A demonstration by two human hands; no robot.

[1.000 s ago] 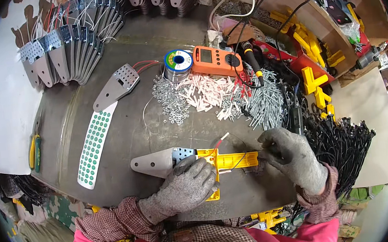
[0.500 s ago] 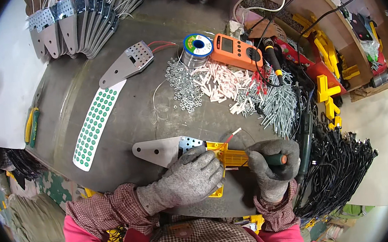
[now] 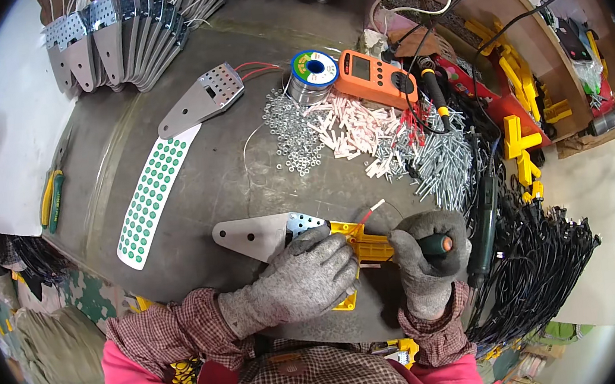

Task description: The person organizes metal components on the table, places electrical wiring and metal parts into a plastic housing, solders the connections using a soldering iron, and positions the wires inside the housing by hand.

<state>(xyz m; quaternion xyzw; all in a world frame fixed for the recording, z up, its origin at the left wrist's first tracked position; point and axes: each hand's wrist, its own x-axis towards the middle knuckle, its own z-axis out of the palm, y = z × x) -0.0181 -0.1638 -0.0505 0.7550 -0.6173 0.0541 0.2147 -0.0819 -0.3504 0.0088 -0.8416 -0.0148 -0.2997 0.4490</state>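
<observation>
My left hand (image 3: pixel 303 279), in a grey knit glove, is closed over a yellow plastic housing (image 3: pixel 365 249) and presses it near the table's front edge. A grey tapered metal plate (image 3: pixel 252 239) with a perforated end sticks out to the left from under my fingers. A wire with a red and white end (image 3: pixel 373 210) rises from the housing. At the housing's right end, my gloved right hand (image 3: pixel 428 269) wraps round a dark green handle (image 3: pixel 434 245) with an orange butt, seemingly a screwdriver. Its shaft and tip are hidden.
Beyond my hands lie a green-dotted sticker sheet (image 3: pixel 155 204), another metal plate (image 3: pixel 197 102), loose nuts (image 3: pixel 290 137), pale sleeves (image 3: pixel 353 129) and screws (image 3: pixel 444 170). A solder spool (image 3: pixel 312 75) and an orange multimeter (image 3: pixel 376 78) stand behind. Black cables (image 3: pixel 540 265) heap at the right.
My right hand has turned slightly round the green handle, whose butt now points a little higher. My left hand keeps its hold on the housing. The whole view has shifted slightly.
</observation>
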